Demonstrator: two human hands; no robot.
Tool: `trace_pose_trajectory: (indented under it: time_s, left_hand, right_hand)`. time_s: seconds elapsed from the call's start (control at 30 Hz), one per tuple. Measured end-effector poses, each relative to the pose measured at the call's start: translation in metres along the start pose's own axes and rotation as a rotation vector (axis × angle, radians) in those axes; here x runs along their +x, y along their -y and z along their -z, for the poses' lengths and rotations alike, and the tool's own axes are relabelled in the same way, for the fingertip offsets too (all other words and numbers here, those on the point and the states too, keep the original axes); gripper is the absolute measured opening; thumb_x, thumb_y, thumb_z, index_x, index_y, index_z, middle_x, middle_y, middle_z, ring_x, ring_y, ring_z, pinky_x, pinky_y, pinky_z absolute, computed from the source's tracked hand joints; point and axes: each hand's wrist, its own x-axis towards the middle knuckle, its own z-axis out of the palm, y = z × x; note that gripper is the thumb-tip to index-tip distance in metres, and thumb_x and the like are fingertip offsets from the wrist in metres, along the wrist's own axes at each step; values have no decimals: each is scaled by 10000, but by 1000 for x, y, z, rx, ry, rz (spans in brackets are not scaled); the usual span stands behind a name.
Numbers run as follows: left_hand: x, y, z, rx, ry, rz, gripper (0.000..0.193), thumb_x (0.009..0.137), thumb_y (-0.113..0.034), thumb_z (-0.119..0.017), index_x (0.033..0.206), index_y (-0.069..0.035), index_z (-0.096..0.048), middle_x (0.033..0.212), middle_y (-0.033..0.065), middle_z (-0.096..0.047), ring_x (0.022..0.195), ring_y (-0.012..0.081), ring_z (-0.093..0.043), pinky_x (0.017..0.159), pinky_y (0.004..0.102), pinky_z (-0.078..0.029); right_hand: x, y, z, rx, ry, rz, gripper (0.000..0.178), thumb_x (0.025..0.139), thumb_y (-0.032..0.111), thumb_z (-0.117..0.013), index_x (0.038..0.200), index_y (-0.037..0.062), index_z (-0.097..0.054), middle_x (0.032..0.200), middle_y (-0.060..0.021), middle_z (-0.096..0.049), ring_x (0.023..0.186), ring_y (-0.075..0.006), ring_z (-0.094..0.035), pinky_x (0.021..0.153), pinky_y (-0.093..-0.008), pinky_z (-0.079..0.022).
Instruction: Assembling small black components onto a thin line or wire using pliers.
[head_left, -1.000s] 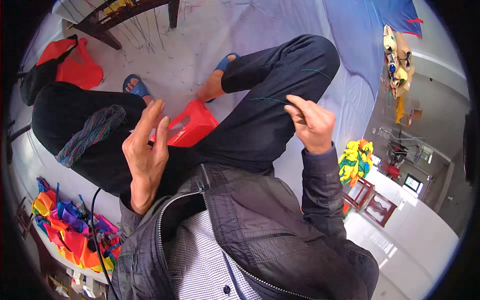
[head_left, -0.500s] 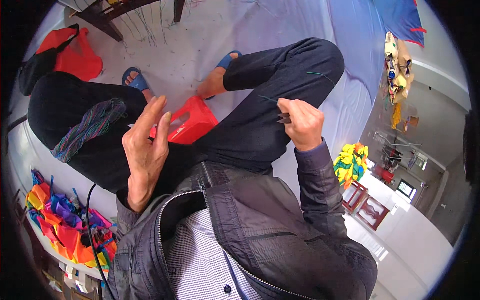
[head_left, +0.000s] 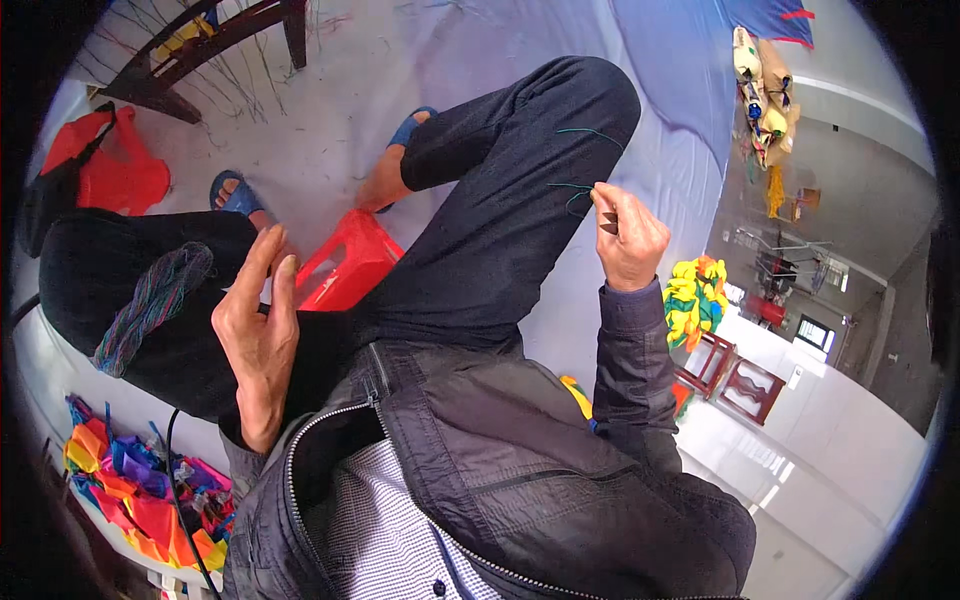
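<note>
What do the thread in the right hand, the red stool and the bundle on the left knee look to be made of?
Thread: thin dark green fibre, probably cotton or synthetic; it curls limply from the right hand across the trouser leg. Stool: moulded plastic, glossy red with ribbed slots. Bundle: soft, matte multicoloured strands, likely yarn or thread, draped in a loose hank. The left hand is open beside the stool.

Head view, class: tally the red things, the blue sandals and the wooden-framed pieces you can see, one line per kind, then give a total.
Red things: 2, the red plastic stool and the red bag
Blue sandals: 2, one by the bag, one further right
Dark wooden chair: 1
Reddish wooden frames: 2
Total: 7
</note>
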Motion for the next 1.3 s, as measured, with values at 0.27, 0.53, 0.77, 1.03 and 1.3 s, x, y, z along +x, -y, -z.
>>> trace_pose_trajectory:
  time_s: [0.27, 0.53, 0.77, 1.03, 1.3]
  left_hand:
    - [0, 1, 0, 0, 5, 6, 319, 976, -42, -649, 1292, -3, -671, 1182, 141, -740, 1092, 185, -693, 961, 315, -530]
    - [-1, -1, 1, -2, 5, 14, 317, 976, -43, -649, 1290, -3, -672, 1182, 137, -741, 1090, 178, -692, 958, 313, -530]
    - [-1, 1, 1, 1, -8, 13, 319, 976, -49, -652, 1292, -6, -672, 1179, 136, -743, 1090, 172, -691, 954, 312, -531]
    - [0, 0, 0, 18, -4, -4, 325, 975, -49, -652, 1295, 0, -669, 1187, 146, -738, 1105, 185, -690, 961, 318, -530]
    - [0, -17, 7, -14, 8, 24, 319, 973, -35, -639, 1287, 18, -667, 1195, 146, -735, 1123, 195, -685, 993, 326, -513]
  right_hand:
    - [6, 11, 14, 84, 42, -118, 239, 805, 16, -823, 1023, 62, -737, 771, -58, -697, 583, -114, -623, 530, -274, -470]
    - [19, 25, 3, 180, 44, -40, 278, 766, 1, -817, 1021, 76, -736, 732, -51, -659, 570, -169, -617, 519, -298, -466]
    - [30, 21, -5, 115, 134, 140, 286, 740, -15, -803, 1001, 81, -735, 676, -35, -586, 570, -190, -598, 512, -311, -455]
    - [30, 12, -13, 87, 154, 189, 311, 692, -49, -770, 971, 80, -719, 676, -38, -581, 590, -210, -614, 523, -322, -476]
    - [30, 22, -15, 225, 145, 89, 202, 778, -68, -736, 943, 43, -698, 658, -23, -595, 564, -148, -598, 511, -303, -461]
